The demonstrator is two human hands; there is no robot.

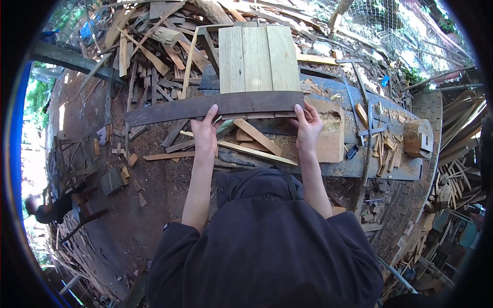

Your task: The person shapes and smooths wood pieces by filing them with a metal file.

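A long dark plank [174, 111] lies across the near edge of a panel of three pale boards [258, 59]. My left hand [205, 131] is closed on the plank near its middle, thumb on top. At the plank's right end my right hand [309, 126] grips it, also with the thumb on top and the fingers at the edge and below. The left part of the plank sticks out well past the panel. Just right of my right hand is a thick light wood block [330, 134].
A dark workbench [395, 172] carries a bow saw [368, 131], wood offcuts [390, 156] and a notched block [417, 138]. Scrap wood [167, 36] is heaped behind. Thin strips [257, 153] lie before me. At the far left is another person [54, 208].
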